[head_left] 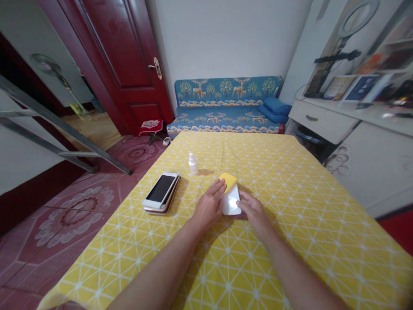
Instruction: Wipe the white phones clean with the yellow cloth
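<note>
Left hand (209, 206) and right hand (253, 211) flanked white plastic container (231, 200) with yellow top (228, 181), mid-table on yellow tablecloth (290, 224). Fingers touching both sides, apparently steadying it; firmness of grip untellable. Phone stack (161, 193) lay left, white dropper bottle (193, 164) farther on, both apart from hands.

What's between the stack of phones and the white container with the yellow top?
In the head view, the left hand lies there, its fingers touching the white container.
</note>
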`<state>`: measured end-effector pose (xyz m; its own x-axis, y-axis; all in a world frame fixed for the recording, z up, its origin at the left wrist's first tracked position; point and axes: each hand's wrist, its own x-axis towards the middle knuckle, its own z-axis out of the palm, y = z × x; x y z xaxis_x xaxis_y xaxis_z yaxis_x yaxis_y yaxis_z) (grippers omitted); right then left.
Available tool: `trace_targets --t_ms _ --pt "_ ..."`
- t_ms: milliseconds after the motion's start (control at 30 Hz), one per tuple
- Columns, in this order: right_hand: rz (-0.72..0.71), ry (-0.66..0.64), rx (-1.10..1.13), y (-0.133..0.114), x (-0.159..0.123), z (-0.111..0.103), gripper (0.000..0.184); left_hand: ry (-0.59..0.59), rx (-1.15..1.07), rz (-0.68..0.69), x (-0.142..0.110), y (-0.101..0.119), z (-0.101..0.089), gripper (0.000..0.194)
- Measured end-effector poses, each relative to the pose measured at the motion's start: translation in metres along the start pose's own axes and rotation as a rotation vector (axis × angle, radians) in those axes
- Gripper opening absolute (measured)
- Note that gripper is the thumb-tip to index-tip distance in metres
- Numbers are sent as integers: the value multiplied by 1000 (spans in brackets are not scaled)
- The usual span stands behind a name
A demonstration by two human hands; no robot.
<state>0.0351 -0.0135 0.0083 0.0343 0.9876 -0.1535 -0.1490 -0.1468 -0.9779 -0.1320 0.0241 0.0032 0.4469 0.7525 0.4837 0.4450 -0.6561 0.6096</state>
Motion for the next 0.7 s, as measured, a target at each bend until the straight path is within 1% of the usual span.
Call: trace_targets --t_ms 133,233,333,433,600,700 --pt "0 -70 -8 0 -1 1 42 28 -10 7 0 -1 0 54" --pt "-7 -122 -6 0 -1 1 38 13 18 71 0 -2 2 55" --pt "8 -140 19 1 0 0 35 -17 44 137 0 -2 3 54" --pt "9 -114 72 4 1 -2 34 -42 30 184 -1 -1 4 57" --pt "-8 15 192 5 4 -6 39 -66 -15 240 -1 1 4 63" --pt "-12 36 252 3 5 -7 41 -76 -33 256 -2 2 3 65"
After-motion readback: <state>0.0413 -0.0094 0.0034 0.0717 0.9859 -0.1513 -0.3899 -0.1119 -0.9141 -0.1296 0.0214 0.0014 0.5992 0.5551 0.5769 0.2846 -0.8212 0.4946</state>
